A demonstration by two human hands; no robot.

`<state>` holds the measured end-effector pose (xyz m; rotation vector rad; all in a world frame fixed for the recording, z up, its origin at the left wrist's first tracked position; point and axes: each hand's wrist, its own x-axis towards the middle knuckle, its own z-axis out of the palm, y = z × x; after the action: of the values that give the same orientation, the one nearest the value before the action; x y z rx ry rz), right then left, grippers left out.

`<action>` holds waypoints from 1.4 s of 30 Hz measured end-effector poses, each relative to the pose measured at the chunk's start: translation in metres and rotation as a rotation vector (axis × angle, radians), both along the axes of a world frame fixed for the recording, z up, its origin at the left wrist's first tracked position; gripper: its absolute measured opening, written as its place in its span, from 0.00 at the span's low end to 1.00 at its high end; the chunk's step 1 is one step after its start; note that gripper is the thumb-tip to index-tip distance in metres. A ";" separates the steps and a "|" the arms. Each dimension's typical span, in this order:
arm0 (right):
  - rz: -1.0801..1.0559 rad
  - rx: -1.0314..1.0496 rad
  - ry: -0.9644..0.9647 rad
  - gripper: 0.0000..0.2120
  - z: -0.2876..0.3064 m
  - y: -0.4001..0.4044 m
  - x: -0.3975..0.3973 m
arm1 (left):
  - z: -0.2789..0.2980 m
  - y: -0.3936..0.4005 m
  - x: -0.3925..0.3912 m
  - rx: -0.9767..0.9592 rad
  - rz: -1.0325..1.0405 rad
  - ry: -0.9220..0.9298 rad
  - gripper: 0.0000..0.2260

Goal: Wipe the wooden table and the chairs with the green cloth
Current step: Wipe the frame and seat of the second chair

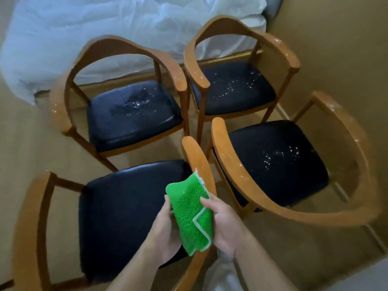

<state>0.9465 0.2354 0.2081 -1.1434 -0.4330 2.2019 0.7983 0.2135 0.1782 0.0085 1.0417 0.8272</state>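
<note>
Both hands hold the green cloth (192, 215) low in the middle of the view, at about 6 o'clock, above the right armrest of the nearest chair (117, 213). The left hand (165, 232) cups the cloth from below with its fingers curled up the left edge; the right hand (222, 225) grips the right edge, thumb pressed on the top face, its other fingers hidden behind the fabric. The cloth is doubled over with a white-trimmed corner folded back, so the step in hand looks like refolding it to a fresh face between chairs. The nearest seat shows no specks, while the chairs at 10 o'clock (130, 114), 1 o'clock (233, 87) and 3 o'clock (275, 162) carry white flecks on their dark seats and wooden arms. The next move probably calls for a firm one-hand hold and a reach to the 3 o'clock chair, the closest speckled one. No table is in view.
</note>
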 end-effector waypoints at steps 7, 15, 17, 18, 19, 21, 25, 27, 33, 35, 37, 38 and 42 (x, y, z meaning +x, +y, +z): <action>0.203 0.123 -0.327 0.16 -0.007 0.052 0.061 | 0.015 0.042 0.065 0.101 -0.035 0.156 0.14; 0.080 0.166 -0.927 0.10 -0.037 0.081 0.101 | 0.017 0.103 0.103 0.182 -0.272 0.683 0.12; 0.024 0.229 -1.011 0.09 -0.043 0.090 0.112 | 0.018 0.118 0.114 0.251 -0.398 0.723 0.14; -0.001 0.237 -0.981 0.08 -0.045 0.095 0.116 | 0.018 0.125 0.119 0.293 -0.451 0.722 0.15; -0.024 0.216 -0.880 0.09 -0.046 0.101 0.117 | 0.019 0.132 0.125 0.334 -0.495 0.716 0.17; -0.067 0.052 -0.518 0.14 -0.045 0.114 0.117 | 0.021 0.148 0.139 0.408 -0.598 0.743 0.23; -0.264 -0.259 -0.100 0.23 -0.054 0.147 0.120 | 0.021 0.178 0.163 0.629 -0.842 0.988 0.32; -0.366 -0.195 -0.031 0.24 -0.060 0.166 0.125 | 0.017 0.188 0.164 0.706 -0.758 0.937 0.31; -0.292 0.212 -0.240 0.19 -0.068 0.250 0.134 | -0.044 0.224 0.106 0.619 -0.388 1.295 0.22; -0.097 0.471 -0.447 0.16 -0.072 0.283 0.126 | -0.079 0.234 0.087 0.502 -0.463 1.565 0.25; 0.204 0.685 -0.693 0.12 -0.091 0.305 0.109 | -0.112 0.236 0.078 0.431 -0.612 1.700 0.28; 0.375 0.748 -0.837 0.14 -0.107 0.311 0.100 | -0.124 0.235 0.077 0.420 -0.667 1.758 0.28; 0.522 0.959 -1.282 0.21 -0.156 0.302 0.066 | -0.144 0.229 0.076 0.450 -0.660 1.903 0.28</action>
<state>1.0128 0.5371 0.0517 -1.7493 -2.1739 0.9154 0.8741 0.4423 0.0343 1.7056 2.3229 0.1992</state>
